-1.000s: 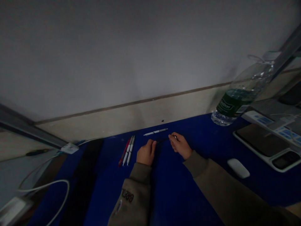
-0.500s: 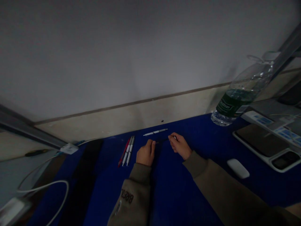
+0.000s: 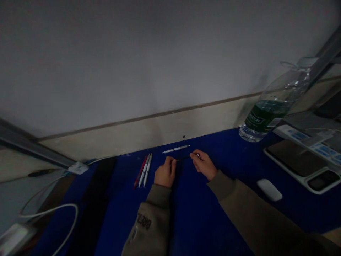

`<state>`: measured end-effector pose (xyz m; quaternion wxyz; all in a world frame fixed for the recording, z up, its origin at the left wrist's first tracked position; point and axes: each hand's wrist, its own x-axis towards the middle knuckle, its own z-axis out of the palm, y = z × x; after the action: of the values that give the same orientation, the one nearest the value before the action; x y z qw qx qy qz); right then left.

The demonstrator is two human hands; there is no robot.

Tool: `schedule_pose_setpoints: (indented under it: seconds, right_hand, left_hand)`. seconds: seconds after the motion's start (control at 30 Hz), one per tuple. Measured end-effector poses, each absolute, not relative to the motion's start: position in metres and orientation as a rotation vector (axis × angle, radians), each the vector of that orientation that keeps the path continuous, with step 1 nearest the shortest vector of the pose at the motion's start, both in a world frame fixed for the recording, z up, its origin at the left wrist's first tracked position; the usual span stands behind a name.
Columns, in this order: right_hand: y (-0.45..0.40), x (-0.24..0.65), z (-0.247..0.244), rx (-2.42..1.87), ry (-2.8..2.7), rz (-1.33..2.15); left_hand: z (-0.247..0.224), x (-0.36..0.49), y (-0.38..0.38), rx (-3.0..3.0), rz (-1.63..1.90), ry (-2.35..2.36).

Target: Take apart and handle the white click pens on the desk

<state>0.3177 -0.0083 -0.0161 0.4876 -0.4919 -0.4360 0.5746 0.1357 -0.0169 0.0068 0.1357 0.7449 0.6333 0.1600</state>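
A thin dark rod (image 3: 183,158), perhaps part of a pen, spans the gap between my hands just above the blue surface. My left hand (image 3: 165,172) is closed on its left end. Fingers of my right hand (image 3: 203,164) are pinched round the other end, where something small and shiny shows. Just beyond them lies a white pen (image 3: 176,149). Left of my left hand, a red pen (image 3: 140,171) rests beside two white pens (image 3: 145,170). The rod's ends are hidden in my fingers.
At the right stand a clear bottle with a green label (image 3: 263,115) and a flat scale-like device (image 3: 301,160). A white mouse-like object (image 3: 269,190) lies nearer. A white cable (image 3: 76,213) loops at the left. A pale wall (image 3: 160,71) rises behind.
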Motion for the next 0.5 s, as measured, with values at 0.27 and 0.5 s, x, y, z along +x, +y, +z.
schedule_pose_setpoints:
  seconds: [0.27,0.5]
  right_hand:
    - [-0.0084,0.3180,-0.0140,-1.216,-1.075,1.409]
    - [-0.0088,0.3174,-0.0129,-1.192,-1.049,1.433]
  left_hand:
    - [0.0080,0.1358,-0.0173,2.167,0.445,1.829]
    - [0.0058,0.1353,-0.0161,2.186,0.401,1.847]
